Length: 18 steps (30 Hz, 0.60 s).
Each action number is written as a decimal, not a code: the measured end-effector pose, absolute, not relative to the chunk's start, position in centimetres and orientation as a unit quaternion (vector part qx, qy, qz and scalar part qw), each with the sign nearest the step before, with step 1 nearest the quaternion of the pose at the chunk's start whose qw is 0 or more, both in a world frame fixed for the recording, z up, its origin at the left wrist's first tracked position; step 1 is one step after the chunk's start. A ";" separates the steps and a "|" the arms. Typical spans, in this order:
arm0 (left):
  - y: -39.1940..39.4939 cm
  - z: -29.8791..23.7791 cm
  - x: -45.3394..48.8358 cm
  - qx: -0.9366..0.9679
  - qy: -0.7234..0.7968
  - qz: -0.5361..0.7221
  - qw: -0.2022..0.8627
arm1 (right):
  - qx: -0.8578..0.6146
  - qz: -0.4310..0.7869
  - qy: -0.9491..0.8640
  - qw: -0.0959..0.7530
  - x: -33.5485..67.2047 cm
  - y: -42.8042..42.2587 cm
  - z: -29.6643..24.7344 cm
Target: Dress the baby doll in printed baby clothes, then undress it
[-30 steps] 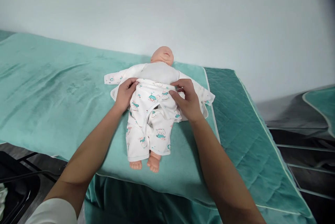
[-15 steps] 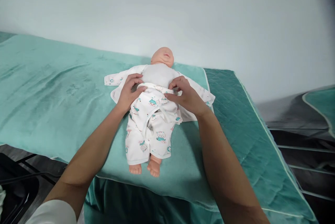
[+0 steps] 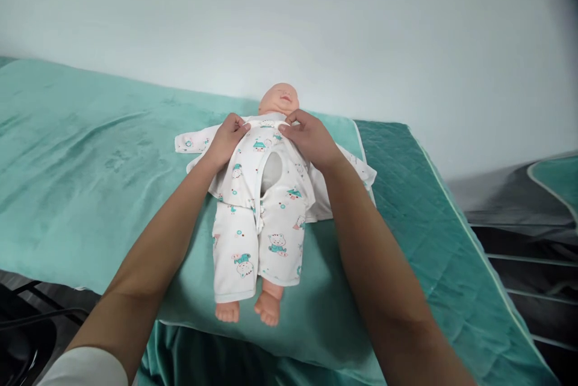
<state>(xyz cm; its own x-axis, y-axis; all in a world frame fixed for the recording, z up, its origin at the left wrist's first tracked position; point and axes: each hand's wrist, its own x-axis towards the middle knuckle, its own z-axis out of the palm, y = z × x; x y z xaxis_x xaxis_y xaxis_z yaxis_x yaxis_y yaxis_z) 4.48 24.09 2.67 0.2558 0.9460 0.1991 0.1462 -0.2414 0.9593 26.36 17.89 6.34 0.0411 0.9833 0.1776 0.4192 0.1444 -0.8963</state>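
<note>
A baby doll (image 3: 279, 99) lies on its back, head toward the wall and bare feet toward me. White printed baby pants (image 3: 277, 241) cover its legs, with the waistband drawn up to the upper chest. My left hand (image 3: 229, 138) pinches the waistband at one side, and my right hand (image 3: 309, 136) pinches it at the other. Through the split crotch of the pants a pale patch of the body shows. Beneath the doll a matching white jacket (image 3: 194, 141) lies spread, its sleeves stretched out to both sides.
Light green cloth (image 3: 90, 193) covers the bed, with a darker quilted cover (image 3: 415, 223) on the right. A pale wall (image 3: 289, 18) rises behind. Metal bars (image 3: 533, 259) stand at the right, and a black object (image 3: 27, 338) sits low at left.
Both hands have moved up toward the doll's head, pulling the waistband from the belly to the upper chest. The pants are stretched longer and the split has opened wider.
</note>
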 end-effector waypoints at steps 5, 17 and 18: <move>24.6 2.4 4.8 0.626 0.420 0.432 0.495 | -0.545 0.440 -0.518 0.492 26.9 19.3 5.1; 23.5 2.1 4.4 0.680 0.416 0.453 0.399 | -0.580 0.444 -0.545 0.412 31.4 16.4 5.1; 23.4 2.1 4.4 0.685 0.421 0.452 0.386 | -0.580 0.423 -0.547 0.431 31.2 16.4 4.7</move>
